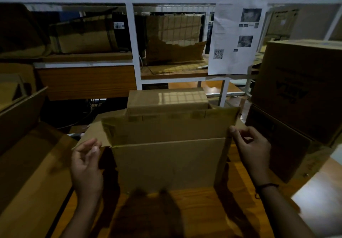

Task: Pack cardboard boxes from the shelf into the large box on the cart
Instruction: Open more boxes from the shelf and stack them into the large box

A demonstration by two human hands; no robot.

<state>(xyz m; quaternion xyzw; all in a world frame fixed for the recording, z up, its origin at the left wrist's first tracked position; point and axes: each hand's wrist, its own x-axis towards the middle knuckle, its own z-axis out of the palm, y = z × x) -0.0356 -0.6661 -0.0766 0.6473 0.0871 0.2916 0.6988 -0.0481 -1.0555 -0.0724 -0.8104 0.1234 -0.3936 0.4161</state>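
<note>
Wooden surface: an orange-brown wooden surface [194, 210] lay nearest, under the large brown cardboard box, with a dark shadow across it.
Left hand: the left hand [86, 163] was at the box's left side, fingers loosely curled, fingertips at the edge of the flap that spread out to the left. It was blurred, so I cannot tell whether it held that flap.
Right hand: the right hand [252, 149], with a thin black wristband [266, 185], was at the box's right side. Its thumb lay on the front and its curled fingers behind, pinching the right edge of the raised flap.
Task box: the large brown cardboard box [170, 165] stood upright on the wooden surface between the two hands, top open, near flap standing up.
Second box: a smaller brown cardboard box [166, 99] showed above the raised flap. I cannot tell whether it sat inside the large box or just behind it.
Left of the box: a broad tan cardboard panel [27, 167] sloped alongside.
Right of the box: stacked brown cardboard cartons with dark print [299, 89].
Beyond the box: a white metal shelf [131, 34] held a torn brown cardboard box [174, 51] directly behind and a long brown cardboard box with a barcode label [83, 37] behind-left. A white printed paper sheet [229, 39] hung behind-right.
</note>
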